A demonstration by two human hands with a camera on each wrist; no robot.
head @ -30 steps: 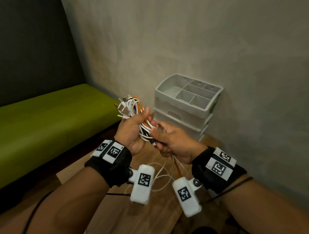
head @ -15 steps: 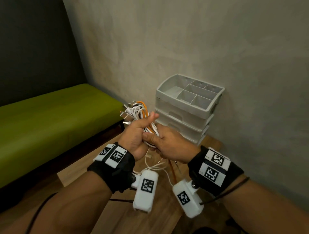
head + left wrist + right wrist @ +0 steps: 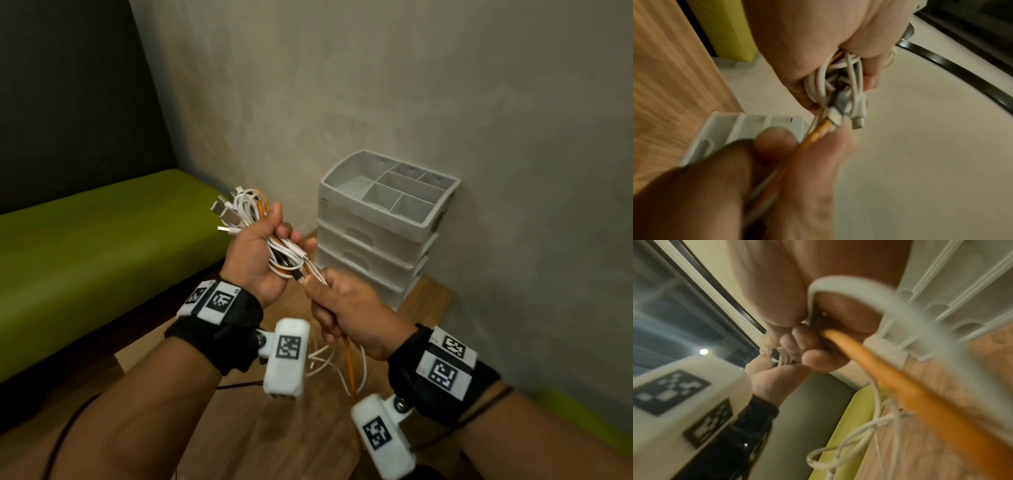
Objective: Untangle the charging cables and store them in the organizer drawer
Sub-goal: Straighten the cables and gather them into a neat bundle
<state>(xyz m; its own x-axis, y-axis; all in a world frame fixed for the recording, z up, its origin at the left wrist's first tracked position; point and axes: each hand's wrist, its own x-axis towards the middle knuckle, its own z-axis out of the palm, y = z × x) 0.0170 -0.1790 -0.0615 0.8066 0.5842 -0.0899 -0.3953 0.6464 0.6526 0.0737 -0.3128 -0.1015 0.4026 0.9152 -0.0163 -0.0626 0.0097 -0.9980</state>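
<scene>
My left hand (image 3: 260,255) grips a tangled bundle of white and orange charging cables (image 3: 251,209) in front of my chest, with USB plugs sticking out at its top left. Just below it my right hand (image 3: 339,305) is curled round an orange cable (image 3: 350,363) and a few white strands that run down out of the bundle. The left wrist view shows the white coil (image 3: 836,76) in my left fist and the orange cable (image 3: 818,133) leading into my right fingers. The grey organizer (image 3: 383,219) with its stacked drawers stands against the wall behind my hands, drawers closed.
The organizer's top tray (image 3: 442,205) is divided into several empty compartments. It stands on a small wooden table (image 3: 428,301). A green bench cushion (image 3: 85,246) runs along the left. The concrete wall (image 3: 411,85) is close behind. Loose white cable loops (image 3: 325,363) hang below my hands.
My right hand has slid down and away from the bundle, drawing the orange and white strands out below it. My left hand has lifted the bundle slightly and opened its grip a little.
</scene>
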